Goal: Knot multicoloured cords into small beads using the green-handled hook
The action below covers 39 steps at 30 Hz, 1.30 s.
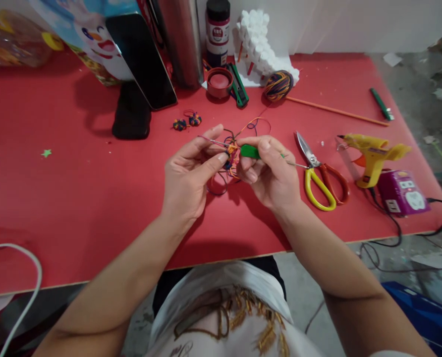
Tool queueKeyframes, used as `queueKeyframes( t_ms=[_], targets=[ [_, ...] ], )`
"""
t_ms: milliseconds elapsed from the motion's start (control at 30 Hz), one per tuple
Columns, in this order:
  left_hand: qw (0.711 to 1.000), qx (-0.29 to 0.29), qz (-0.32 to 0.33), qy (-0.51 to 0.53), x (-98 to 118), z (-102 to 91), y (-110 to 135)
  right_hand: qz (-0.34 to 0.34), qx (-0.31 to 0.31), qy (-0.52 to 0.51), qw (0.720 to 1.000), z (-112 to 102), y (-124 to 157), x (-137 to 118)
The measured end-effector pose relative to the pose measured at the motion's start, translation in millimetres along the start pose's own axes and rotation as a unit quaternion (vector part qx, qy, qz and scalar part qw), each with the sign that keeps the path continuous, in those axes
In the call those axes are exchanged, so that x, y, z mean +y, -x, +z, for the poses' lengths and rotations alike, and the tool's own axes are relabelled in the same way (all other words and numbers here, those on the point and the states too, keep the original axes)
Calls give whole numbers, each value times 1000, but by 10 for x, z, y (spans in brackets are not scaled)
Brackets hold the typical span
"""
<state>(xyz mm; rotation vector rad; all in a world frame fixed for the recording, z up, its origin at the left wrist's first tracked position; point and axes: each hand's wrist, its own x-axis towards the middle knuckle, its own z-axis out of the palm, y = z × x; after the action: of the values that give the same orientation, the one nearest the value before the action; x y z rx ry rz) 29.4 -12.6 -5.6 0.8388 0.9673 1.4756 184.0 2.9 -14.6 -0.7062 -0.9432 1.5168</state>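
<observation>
Above the red table, my right hand (271, 171) pinches a crochet hook by its green grip (249, 151). The hook's thin metal shaft points left toward my left hand (191, 171). Between thumb and fingers, my left hand holds a small piece of multicoloured crochet (230, 154) in orange, purple and dark blue. Yarn loops hang below and around it. A strand runs up and away to a striped yarn ball (279, 85). Two small finished-looking crochet pieces (187, 121) lie on the table beyond my left hand.
Scissors (317, 173), a yellow glue gun (373, 153) and a purple power socket box (403, 193) are at the right. Farther back stand a phone (142, 59), a steel flask (182, 42), a dark-lidded bottle (218, 34) and a green cutter (238, 85). An orange stick (336, 110) lies by the yarn ball.
</observation>
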Motion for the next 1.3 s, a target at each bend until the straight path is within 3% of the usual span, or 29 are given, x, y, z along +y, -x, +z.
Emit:
queueKeyframes(
  t_ms=[367, 667, 800, 933, 1300],
  targets=[
    [996, -60, 59, -25, -80, -70, -78, 18, -21, 1, 1000, -57, -2, -30],
    [989, -69, 121, -43, -127, -100, -106, -40, -101, 29, 994, -65, 56, -20],
    [983, -99, 153, -21, -142, -85, -62, -65, -78, 6, 995, -36, 54, -31],
    [992, -91, 86, -34, -89, -85, -8, -49, -45, 17, 998, -5, 42, -41],
    [982, -89, 123, -107, 30, -127, -34, -25, -61, 49, 997, -19, 42, -39]
  ],
)
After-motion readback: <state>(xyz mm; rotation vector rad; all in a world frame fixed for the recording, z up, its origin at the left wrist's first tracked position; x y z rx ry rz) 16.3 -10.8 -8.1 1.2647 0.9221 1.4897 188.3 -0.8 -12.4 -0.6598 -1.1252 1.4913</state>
